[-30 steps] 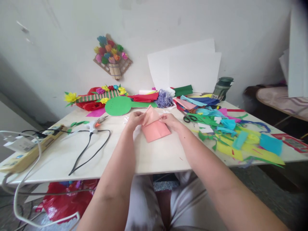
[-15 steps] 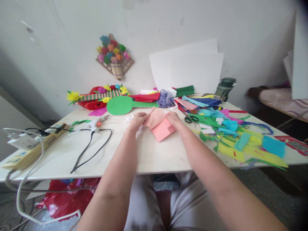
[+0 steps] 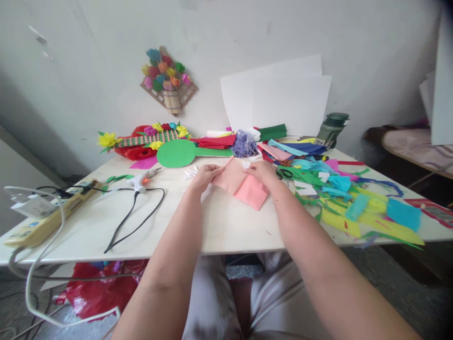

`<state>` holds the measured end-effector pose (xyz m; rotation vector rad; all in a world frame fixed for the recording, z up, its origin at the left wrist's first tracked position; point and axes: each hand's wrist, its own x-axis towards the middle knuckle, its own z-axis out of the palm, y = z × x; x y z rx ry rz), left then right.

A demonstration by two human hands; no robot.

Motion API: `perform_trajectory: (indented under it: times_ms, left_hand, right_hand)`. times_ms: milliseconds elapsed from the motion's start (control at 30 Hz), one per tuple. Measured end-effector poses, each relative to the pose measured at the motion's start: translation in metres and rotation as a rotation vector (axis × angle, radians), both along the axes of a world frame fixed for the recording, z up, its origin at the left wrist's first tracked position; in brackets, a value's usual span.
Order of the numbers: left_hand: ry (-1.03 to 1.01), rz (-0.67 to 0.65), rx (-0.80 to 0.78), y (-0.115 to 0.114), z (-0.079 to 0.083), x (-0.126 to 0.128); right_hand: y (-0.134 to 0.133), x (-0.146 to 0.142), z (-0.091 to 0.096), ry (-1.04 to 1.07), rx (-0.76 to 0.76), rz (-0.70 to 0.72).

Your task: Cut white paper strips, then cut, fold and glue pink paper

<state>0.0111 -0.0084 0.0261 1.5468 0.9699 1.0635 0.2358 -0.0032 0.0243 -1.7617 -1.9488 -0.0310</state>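
Note:
A sheet of pink crepe paper (image 3: 252, 192) lies between my hands over the middle of the table, a paler flap at its upper left and a deeper pink part at its lower right. My left hand (image 3: 207, 175) pinches the left edge of the pale flap. On the other side, my right hand (image 3: 261, 172) has its thumb and fingers closed at the paper's upper edge. Small white rolled pieces (image 3: 191, 173) lie just behind my left hand. Black-handled scissors (image 3: 284, 173) rest beside my right hand, partly on green paper.
At left, a glue gun (image 3: 139, 183) with its cable lies near a power strip (image 3: 53, 212). Behind the paper is a green round-ended board (image 3: 176, 153). Coloured paper scraps (image 3: 339, 217) cover the right side, with a dark green bottle (image 3: 331, 131) at the back.
The pink paper has spread and turned, its lower part swinging to the right. My right hand has shifted slightly right, while my left hand stays at the left edge.

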Motion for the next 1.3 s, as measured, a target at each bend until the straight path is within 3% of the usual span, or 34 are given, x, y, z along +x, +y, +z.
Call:
perform_trajectory:
  times_ms: [133,300,467,567,800,1000,1300]
  left_hand:
    - [0.045,0.054,0.016,0.001,-0.003,0.004]
    - [0.065,0.107,0.013,0.004,-0.006,0.008]
    - [0.05,0.076,-0.013,0.006,-0.011,0.008]
    - [0.032,0.058,-0.055,0.005,-0.011,0.008]
    - [0.086,0.105,-0.069,0.002,-0.011,0.01]
    - [0.114,0.149,-0.062,0.0,-0.012,0.015]
    - [0.206,0.279,0.052,0.003,-0.018,0.021]
  right_hand:
    - [-0.001,-0.002,0.002,-0.013,0.079,0.026]
    - [-0.005,-0.017,0.005,0.254,0.21,0.083]
    - [-0.006,-0.039,-0.008,0.555,0.171,0.359]
    - [-0.005,-0.047,-0.019,0.49,0.095,0.407]
    - [-0.001,-0.04,-0.027,0.25,-0.048,0.294]
    - [0.003,-0.033,-0.027,0.186,0.043,0.273]
    - [0.0,-0.04,-0.02,0.258,0.204,0.303]
